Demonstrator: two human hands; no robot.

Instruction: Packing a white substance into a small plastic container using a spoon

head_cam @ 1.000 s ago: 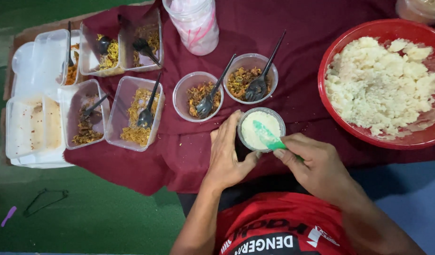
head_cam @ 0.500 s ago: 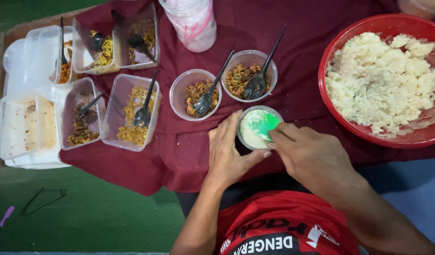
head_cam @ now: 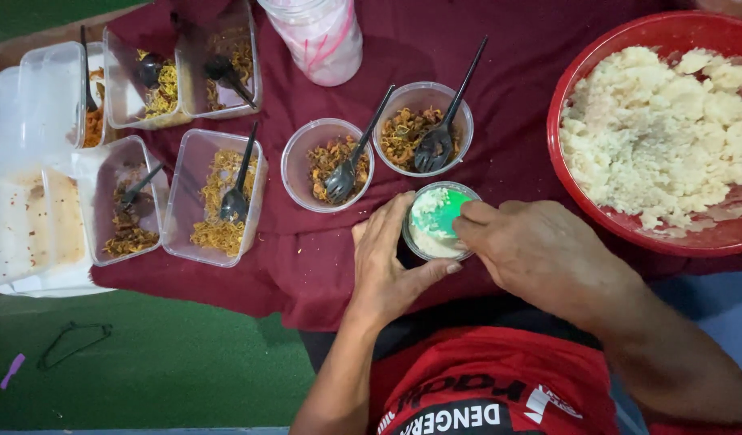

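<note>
I am cupping my left hand (head_cam: pixel 391 270) around the near side of the small round cup of white rice (head_cam: pixel 437 222), thumb and fingers closed against its wall so it sits steady on the maroon cloth (head_cam: pixel 516 137); my right hand (head_cam: pixel 540 254) is closed on the flat green plastic scoop (head_cam: pixel 437 216), pressing its blade face-down on the rice inside the cup; a second ago the scoop was lying slantwise across the rim with its handle towards my right hand, and half a second ago it was tipping up over the cup, so the blade has come round and down onto the rice, which suggests to me that I am packing the rice flat rather than adding more; the cup itself has stayed where it was, just in front of my red shirt (head_cam: pixel 500 387); just beyond the cup are standing two round clear bowls of brown fried topping, the left one (head_cam: pixel 327 163) and the right one (head_cam: pixel 423 129), each with a black plastic fork in it; to the right of the cup is sitting the big red plastic basin of white rice (head_cam: pixel 669 36); well to the left of the cup are lying the clear rectangular tubs of shredded yellow-brown food (head_cam: pixel 214 197); beyond the cup is standing a clear jar with pink markings (head_cam: pixel 315 36).
</note>
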